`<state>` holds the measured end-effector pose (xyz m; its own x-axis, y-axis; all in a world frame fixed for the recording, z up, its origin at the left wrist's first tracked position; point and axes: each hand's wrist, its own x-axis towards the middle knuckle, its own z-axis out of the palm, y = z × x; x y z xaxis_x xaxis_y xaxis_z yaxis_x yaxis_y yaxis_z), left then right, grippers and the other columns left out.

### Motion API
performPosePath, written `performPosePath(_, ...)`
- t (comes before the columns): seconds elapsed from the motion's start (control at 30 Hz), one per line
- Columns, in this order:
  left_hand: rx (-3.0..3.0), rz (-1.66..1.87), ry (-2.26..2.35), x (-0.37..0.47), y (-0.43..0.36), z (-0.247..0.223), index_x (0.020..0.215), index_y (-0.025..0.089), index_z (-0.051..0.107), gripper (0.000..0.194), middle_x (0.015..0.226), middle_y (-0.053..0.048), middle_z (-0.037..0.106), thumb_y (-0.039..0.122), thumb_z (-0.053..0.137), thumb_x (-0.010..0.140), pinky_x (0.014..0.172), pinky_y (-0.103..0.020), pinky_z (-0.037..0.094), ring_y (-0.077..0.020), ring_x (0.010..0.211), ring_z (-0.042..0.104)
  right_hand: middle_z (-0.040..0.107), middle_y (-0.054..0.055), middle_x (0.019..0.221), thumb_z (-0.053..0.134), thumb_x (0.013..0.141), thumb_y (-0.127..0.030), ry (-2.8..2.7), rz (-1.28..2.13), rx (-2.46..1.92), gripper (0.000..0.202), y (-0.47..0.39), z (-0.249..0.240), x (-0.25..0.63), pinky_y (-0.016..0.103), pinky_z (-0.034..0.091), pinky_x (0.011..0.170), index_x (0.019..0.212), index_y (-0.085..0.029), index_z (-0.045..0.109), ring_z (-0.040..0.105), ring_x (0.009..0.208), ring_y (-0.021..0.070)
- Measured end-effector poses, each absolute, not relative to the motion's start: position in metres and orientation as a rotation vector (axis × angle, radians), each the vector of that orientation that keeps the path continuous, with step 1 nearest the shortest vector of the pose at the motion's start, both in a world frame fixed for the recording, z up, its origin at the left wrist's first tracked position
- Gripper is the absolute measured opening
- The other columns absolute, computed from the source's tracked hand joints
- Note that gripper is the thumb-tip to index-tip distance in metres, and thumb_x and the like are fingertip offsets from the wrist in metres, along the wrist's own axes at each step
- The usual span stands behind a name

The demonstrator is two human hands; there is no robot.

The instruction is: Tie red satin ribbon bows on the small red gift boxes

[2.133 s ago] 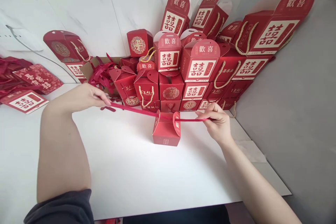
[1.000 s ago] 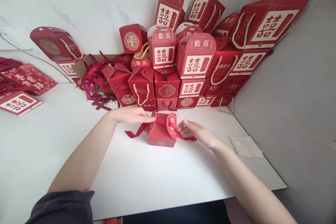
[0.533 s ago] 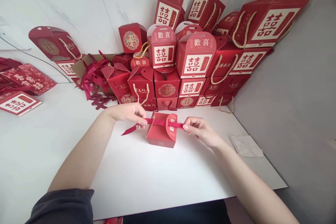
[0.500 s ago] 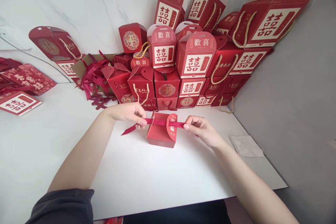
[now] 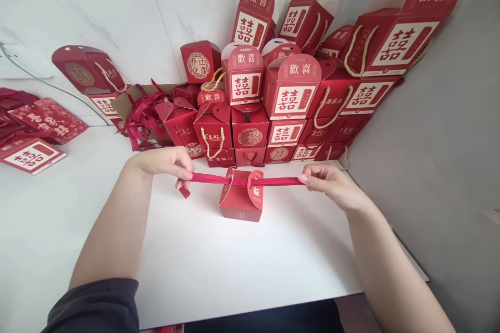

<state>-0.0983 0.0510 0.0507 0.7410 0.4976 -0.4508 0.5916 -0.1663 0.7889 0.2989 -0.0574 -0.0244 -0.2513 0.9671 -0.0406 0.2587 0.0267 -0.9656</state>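
A small red gift box [image 5: 241,205] sits upright on the white table, its two curved flaps standing at the top. A dark red ribbon [image 5: 279,181] passes through the flaps and stretches nearly level to both sides. My left hand [image 5: 172,165] pinches the ribbon left of the box, with a short cut end hanging below the fingers. On the other side, my right hand [image 5: 332,183] grips the ribbon between thumb and fingers. Neither hand touches the box.
Stacked red boxes [image 5: 289,132] with rope handles line the wall behind. A cardboard box [image 5: 124,106] of loose ribbons [image 5: 146,112] stands back left. Flat red packets [image 5: 33,156] lie on the far left of the white table [image 5: 187,270]. A grey wall [image 5: 441,166] bounds the right.
My hands have moved apart, the left one leftward and the right one rightward. More ribbon shows on both sides of the box, drawn straight. The box stays in place.
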Motion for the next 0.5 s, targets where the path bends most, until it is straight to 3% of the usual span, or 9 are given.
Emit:
performPosePath(0.1,1.857,0.041,0.845,-0.112,0.049,0.062,0.064,0.025,0.08,0.028,0.098,-0.015,0.075,0.053,0.077,0.064,0.074,-0.039,0.057,-0.0316,0.083,0.07,0.043,-0.003,0.063,0.068,0.082,-0.051,-1.686,1.164,-1.294,0.039,-0.06,0.002,0.313,0.025,0.029,0.054,0.067,-0.018,0.055,0.036,0.059,0.0104)
performPosePath(0.17,1.879,0.152,0.85,-0.116,0.048,0.066,0.057,0.025,0.077,0.033,0.106,-0.015,0.074,0.058,0.079,0.057,0.083,-0.043,0.055,-0.0363,0.096,0.068,0.047,-0.002,0.064,0.069,0.082,-0.05,-1.693,1.088,-1.319,0.036,-0.061,0.017,0.32,0.025,0.032,0.055,0.07,-0.018,0.059,0.04,0.06,0.0105)
performPosePath(0.27,1.891,0.338,0.833,-0.115,0.045,0.065,0.046,0.025,0.071,0.041,0.103,-0.013,0.075,0.065,0.078,0.05,0.094,-0.048,0.049,-0.039,0.104,0.064,0.056,-0.001,0.067,0.073,0.079,-0.047,-1.576,0.947,-1.336,0.03,-0.059,0.032,0.324,0.025,0.04,0.058,0.075,-0.019,0.063,0.049,0.063,0.0117)
performPosePath(0.37,1.85,0.577,0.764,-0.11,0.039,0.061,0.042,0.024,0.068,0.044,0.097,-0.013,0.075,0.067,0.076,0.049,0.093,-0.052,0.048,-0.0375,0.098,0.065,0.061,0.0,0.065,0.08,0.073,-0.042,-1.35,0.795,-1.289,0.028,-0.053,0.039,0.319,0.026,0.044,0.054,0.077,-0.019,0.066,0.055,0.06,0.0129)
performPosePath(0.5,1.712,0.965,0.677,-0.099,0.03,0.06,0.06,0.027,0.075,0.035,0.082,-0.01,0.074,0.06,0.079,0.048,0.083,-0.054,0.051,-0.0348,0.089,0.066,0.061,-0.001,0.062,0.085,0.068,-0.03,-1.099,0.64,-1.079,0.023,-0.044,0.051,0.302,0.024,0.045,0.049,0.078,-0.018,0.068,0.054,0.054,0.0098)
